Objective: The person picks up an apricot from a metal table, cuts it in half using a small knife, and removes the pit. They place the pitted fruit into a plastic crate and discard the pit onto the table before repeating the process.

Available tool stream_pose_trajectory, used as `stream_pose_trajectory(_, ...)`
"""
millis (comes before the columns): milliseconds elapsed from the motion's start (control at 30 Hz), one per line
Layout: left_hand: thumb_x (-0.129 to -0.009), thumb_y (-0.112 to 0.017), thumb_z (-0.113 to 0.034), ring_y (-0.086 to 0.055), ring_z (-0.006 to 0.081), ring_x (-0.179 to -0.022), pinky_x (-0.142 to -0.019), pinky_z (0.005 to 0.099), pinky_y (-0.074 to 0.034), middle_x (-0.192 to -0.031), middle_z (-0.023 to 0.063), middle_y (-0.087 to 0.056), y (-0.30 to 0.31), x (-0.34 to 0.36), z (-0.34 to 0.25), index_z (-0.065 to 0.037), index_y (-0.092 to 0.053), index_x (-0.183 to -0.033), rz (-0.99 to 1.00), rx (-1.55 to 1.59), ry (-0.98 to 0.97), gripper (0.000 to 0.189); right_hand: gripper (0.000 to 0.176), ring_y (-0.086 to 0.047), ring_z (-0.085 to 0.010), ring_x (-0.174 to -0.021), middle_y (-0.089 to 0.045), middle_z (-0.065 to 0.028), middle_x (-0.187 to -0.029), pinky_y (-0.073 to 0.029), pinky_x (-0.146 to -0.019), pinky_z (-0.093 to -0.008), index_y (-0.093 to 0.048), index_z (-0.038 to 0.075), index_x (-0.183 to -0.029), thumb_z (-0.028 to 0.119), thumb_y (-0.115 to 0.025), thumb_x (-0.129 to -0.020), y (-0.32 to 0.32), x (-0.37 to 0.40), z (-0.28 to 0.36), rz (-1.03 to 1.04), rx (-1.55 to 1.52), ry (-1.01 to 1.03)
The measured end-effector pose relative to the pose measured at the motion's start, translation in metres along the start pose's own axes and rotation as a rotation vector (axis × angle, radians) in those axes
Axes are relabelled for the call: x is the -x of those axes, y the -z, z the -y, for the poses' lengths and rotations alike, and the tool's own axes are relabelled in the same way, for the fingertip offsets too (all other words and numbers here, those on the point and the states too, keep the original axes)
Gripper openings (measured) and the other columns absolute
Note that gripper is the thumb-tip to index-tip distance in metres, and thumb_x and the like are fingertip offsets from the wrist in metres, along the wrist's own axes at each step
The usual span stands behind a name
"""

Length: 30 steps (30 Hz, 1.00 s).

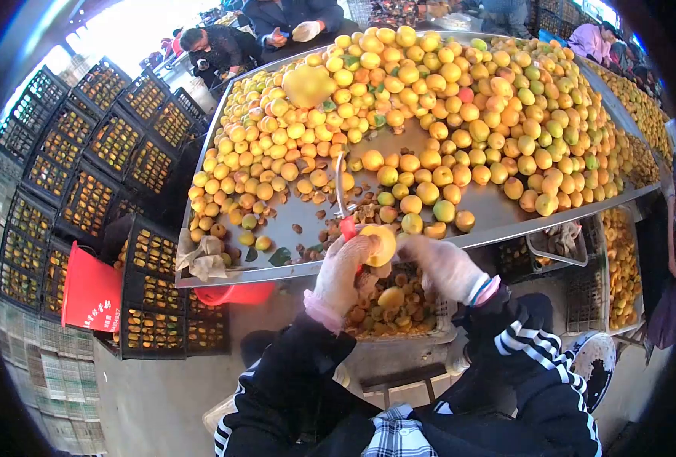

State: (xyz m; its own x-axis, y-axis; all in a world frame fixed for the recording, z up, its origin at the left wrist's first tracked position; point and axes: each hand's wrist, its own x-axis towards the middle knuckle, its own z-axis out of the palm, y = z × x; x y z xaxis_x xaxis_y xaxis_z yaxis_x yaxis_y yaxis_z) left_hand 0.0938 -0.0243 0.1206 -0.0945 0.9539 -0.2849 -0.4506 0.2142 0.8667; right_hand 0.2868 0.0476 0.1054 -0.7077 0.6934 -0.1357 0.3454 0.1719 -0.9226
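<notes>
Left hand (343,273), gloved in pale fabric, is closed in a fist round a red-handled tool (343,206). The tool's thin metal loop stands up toward 12 o'clock, over the table edge.

Right hand (444,266), also gloved, has its fingers curled together. It sits at 3 o'clock of a single apricot (381,244) and touches it. Whether it actually pinches the fruit is hidden behind the glove, cannot tell.

The apricot is between the two hands, just beside the tool's handle, pale cut face showing, at the near rim of the metal table (498,209).

At 12 o'clock from the hands: a heap of apricots (444,84), yellow to orange with some green, and brown pits (315,221) scattered on bare metal near the tool.

At 6 o'clock, under the table: a basket (399,305) holding fruit pieces.

At 9 o'clock: stacked black crates (86,175) of fruit and a red bucket (90,293).
</notes>
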Motion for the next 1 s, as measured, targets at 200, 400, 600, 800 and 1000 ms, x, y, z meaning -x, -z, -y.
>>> stream_pose_trajectory(200,-0.096,-0.06,-0.023,-0.046,0.0004,-0.061,-0.051,0.0166,-0.034,-0.087,-0.006,-0.06,-0.019,-0.007,0.017,-0.009,-0.064,-0.123,0.053,-0.137,-0.088,0.031,0.057,-0.053,-0.0117,-0.054,-0.064,-0.0035,-0.089,-0.044,-0.052,-0.0249,-0.057,0.006,-0.126,0.053,-0.037,-0.102,-0.02,-0.018,0.012,0.005,-0.943,-0.056)
stream_pose_trajectory(400,-0.1,-0.052,-0.028,-0.055,0.008,-0.07,-0.06,0.0237,-0.043,-0.092,0.0032,-0.066,-0.018,-0.004,0.002,-0.003,-0.062,-0.123,-0.058,-0.386,-0.439,0.035,0.046,-0.05,-0.009,-0.052,-0.062,-0.0019,-0.089,-0.042,-0.049,-0.0223,-0.049,0.005,-0.136,0.036,-0.048,-0.102,-0.012,-0.024,0.012,-0.062,-1.074,-0.051)
stream_pose_trajectory(600,-0.097,-0.052,-0.025,-0.061,0.0164,-0.064,-0.061,0.0274,-0.049,-0.089,0.0115,-0.067,-0.019,0.024,-0.023,-0.001,-0.063,-0.113,-0.068,-0.247,-0.408,0.032,0.055,-0.051,-0.008,-0.068,-0.057,0.0019,-0.093,-0.042,-0.059,-0.0207,-0.05,0.007,-0.136,0.049,-0.046,-0.101,0.002,-0.007,0.034,0.016,-0.924,-0.007)
stream_pose_trajectory(800,-0.083,-0.064,-0.01,-0.065,0.0231,-0.082,-0.075,0.0338,-0.051,-0.088,0.0095,-0.068,-0.005,0.02,-0.018,0.002,-0.068,-0.1,0.108,-0.494,-0.624,0.021,0.055,-0.042,-0.0079,-0.041,-0.056,0.0004,-0.069,-0.033,-0.039,-0.0221,-0.06,0.007,-0.103,0.057,-0.037,-0.101,-0.004,-0.014,0.011,-0.016,-0.981,-0.048)
stream_pose_trajectory(1000,-0.077,-0.078,-0.001,-0.066,0.0179,-0.101,-0.091,0.0311,-0.051,-0.11,0.0076,-0.071,0.007,0.027,-0.013,0.0,-0.07,-0.109,0.205,-0.511,-0.476,0.033,0.051,-0.042,-0.0092,-0.038,-0.056,-0.0002,-0.064,-0.03,-0.036,-0.0223,-0.061,0.007,-0.099,0.053,-0.039,-0.101,-0.007,-0.016,0.02,-0.021,-0.914,-0.059)
